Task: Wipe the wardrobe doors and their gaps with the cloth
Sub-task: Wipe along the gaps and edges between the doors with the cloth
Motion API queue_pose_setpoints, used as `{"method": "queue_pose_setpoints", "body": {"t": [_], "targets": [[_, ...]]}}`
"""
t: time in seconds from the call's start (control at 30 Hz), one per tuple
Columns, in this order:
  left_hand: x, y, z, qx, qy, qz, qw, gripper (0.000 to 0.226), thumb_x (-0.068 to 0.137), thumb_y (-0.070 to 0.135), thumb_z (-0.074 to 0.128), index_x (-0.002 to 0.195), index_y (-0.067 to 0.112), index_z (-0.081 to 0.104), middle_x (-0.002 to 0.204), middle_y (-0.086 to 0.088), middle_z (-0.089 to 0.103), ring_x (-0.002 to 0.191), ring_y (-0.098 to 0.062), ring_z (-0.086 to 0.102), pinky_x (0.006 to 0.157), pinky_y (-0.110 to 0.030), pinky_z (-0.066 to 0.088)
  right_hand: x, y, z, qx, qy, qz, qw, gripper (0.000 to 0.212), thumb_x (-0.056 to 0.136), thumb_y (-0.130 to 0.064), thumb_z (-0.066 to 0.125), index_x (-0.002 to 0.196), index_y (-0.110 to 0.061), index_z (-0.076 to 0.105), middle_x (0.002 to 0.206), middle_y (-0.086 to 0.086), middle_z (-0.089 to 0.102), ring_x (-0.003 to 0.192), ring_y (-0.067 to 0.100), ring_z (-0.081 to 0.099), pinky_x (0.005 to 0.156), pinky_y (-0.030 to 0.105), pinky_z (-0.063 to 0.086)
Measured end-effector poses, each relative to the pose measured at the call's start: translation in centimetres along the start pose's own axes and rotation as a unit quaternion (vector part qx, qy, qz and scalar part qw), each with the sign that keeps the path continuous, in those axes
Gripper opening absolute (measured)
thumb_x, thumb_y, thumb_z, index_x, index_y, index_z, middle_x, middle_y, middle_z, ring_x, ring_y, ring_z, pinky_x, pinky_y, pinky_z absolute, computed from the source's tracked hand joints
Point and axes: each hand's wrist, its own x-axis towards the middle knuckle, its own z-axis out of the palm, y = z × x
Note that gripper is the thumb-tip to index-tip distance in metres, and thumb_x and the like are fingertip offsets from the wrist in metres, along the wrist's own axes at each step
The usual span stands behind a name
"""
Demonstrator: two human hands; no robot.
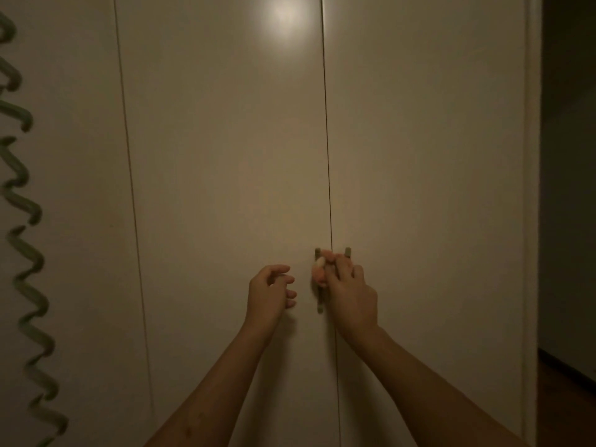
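Pale wardrobe doors fill the view: a middle door [225, 156] and a right door [425, 156], split by a thin dark gap [327, 156]. Two short vertical handles flank that gap, the left handle [320, 304] and the right handle [347, 252]. My right hand [350, 291] presses a small orange-pink cloth [319, 272] against the left handle, right beside the gap. My left hand [271, 290] hovers in front of the middle door with its fingers curled and apart, holding nothing.
Another gap [129, 175] separates the middle door from a left panel [71, 221]. A green coiled cord [29, 253] hangs along the far left. A dark opening [571, 156] and wooden floor [564, 398] lie past the wardrobe's right edge. A lamp glare [283, 17] reflects high on the door.
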Motion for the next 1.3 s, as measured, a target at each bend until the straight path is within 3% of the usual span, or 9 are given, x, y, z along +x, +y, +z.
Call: {"method": "queue_pose_setpoints", "body": {"t": [0.23, 0.43, 0.53, 0.73, 0.83, 1.0, 1.17, 1.23, 1.3], "targets": [[-0.3, -1.3, 0.7, -0.01, -0.006, -0.014, 1.0, 0.022, 0.091, -0.002, 0.044, 0.105, 0.004, 0.059, 0.087, -0.012, 0.059, 0.058, -0.019, 0.053, 0.048, -0.025, 0.048, -3.8, 1.3, 2.8, -0.049, -0.046, -0.062, 0.996, 0.074, 0.054, -0.013, 0.088, 0.124, -0.014, 0.063, 0.13, 0.006, 0.056, 0.112, 0.029, 0.056, 0.04, 0.03, 0.049], [-1.0, -1.4, 1.3, -0.006, -0.012, -0.019, 1.0, 0.021, 0.091, 0.0, 0.045, 0.106, 0.005, 0.06, 0.089, -0.01, 0.061, 0.061, -0.02, 0.054, 0.048, -0.025, 0.049, -5.9, 1.5, 2.3, -0.065, -0.109, -0.093, 0.988, 0.059, 0.079, -0.018, 0.075, 0.134, -0.018, 0.052, 0.136, 0.006, 0.047, 0.124, 0.027, 0.049, 0.063, 0.037, 0.053], [-1.2, -1.1, 1.3, 0.002, -0.015, -0.013, 1.0, 0.021, 0.091, 0.001, 0.046, 0.105, 0.007, 0.061, 0.089, -0.01, 0.062, 0.062, -0.02, 0.055, 0.05, -0.026, 0.049, -6.1, 1.4, 1.4, -0.041, -0.162, -0.078, 0.983, 0.045, 0.098, -0.027, 0.046, 0.142, -0.022, 0.041, 0.14, 0.004, 0.04, 0.131, 0.025, 0.036, 0.084, 0.038, 0.05], [-0.7, -0.6, 1.2, -0.002, -0.01, -0.007, 1.0, 0.02, 0.09, 0.0, 0.047, 0.103, 0.008, 0.06, 0.089, -0.012, 0.062, 0.062, -0.022, 0.056, 0.053, -0.03, 0.05, -4.1, 0.6, -1.5, 0.087, 0.021, 0.0, 0.996, 0.024, 0.091, -0.039, 0.053, 0.114, -0.039, 0.061, 0.113, -0.004, 0.054, 0.103, 0.021, 0.05, 0.067, 0.033, 0.046], [-0.7, -0.4, 1.3, -0.003, -0.012, -0.007, 1.0, 0.022, 0.089, -0.002, 0.047, 0.104, 0.007, 0.06, 0.088, -0.012, 0.062, 0.06, -0.021, 0.055, 0.053, -0.029, 0.05, -1.4, 0.6, -2.2, 0.095, 0.073, 0.024, 0.992, 0.035, 0.093, -0.038, 0.053, 0.128, -0.036, 0.054, 0.12, -0.001, 0.053, 0.103, 0.023, 0.05, 0.065, 0.033, 0.047], [-0.7, -0.5, 1.1, 0.003, -0.01, -0.006, 1.0, 0.022, 0.091, -0.001, 0.044, 0.105, 0.006, 0.06, 0.088, -0.011, 0.061, 0.059, -0.019, 0.054, 0.05, -0.025, 0.049, 0.3, 0.6, -0.7, 0.009, -0.001, -0.01, 1.0, 0.059, 0.09, -0.027, 0.062, 0.144, -0.024, 0.039, 0.147, 0.003, 0.039, 0.127, 0.027, 0.042, 0.065, 0.038, 0.055], [-0.5, -0.9, 0.9, -0.002, -0.005, -0.011, 1.0, 0.022, 0.092, -0.002, 0.043, 0.106, 0.005, 0.059, 0.086, -0.01, 0.06, 0.059, -0.019, 0.054, 0.049, -0.025, 0.049, -2.5, 0.8, 1.7, -0.03, -0.003, -0.061, 0.998, 0.09, 0.044, -0.01, 0.091, 0.128, -0.01, 0.059, 0.133, 0.005, 0.044, 0.103, 0.029, 0.058, 0.033, 0.028, 0.044], [-0.7, -1.1, 1.1, -0.001, -0.005, -0.014, 1.0, 0.022, 0.092, -0.001, 0.043, 0.105, 0.005, 0.059, 0.085, -0.009, 0.06, 0.058, -0.019, 0.054, 0.049, -0.025, 0.049, -3.9, 1.1, 2.4, -0.027, -0.045, -0.074, 0.996, 0.087, 0.05, -0.013, 0.09, 0.13, -0.013, 0.056, 0.138, 0.004, 0.042, 0.113, 0.027, 0.053, 0.038, 0.029, 0.048], [-0.9, -1.3, 1.2, 0.004, -0.011, -0.016, 1.0, 0.022, 0.091, 0.0, 0.044, 0.105, 0.006, 0.06, 0.086, -0.01, 0.061, 0.059, -0.02, 0.055, 0.05, -0.027, 0.049, -5.0, 1.3, 2.7, -0.031, -0.099, -0.075, 0.992, 0.072, 0.081, -0.018, 0.072, 0.144, -0.017, 0.039, 0.148, 0.002, 0.032, 0.132, 0.026, 0.038, 0.064, 0.033, 0.055]]}}
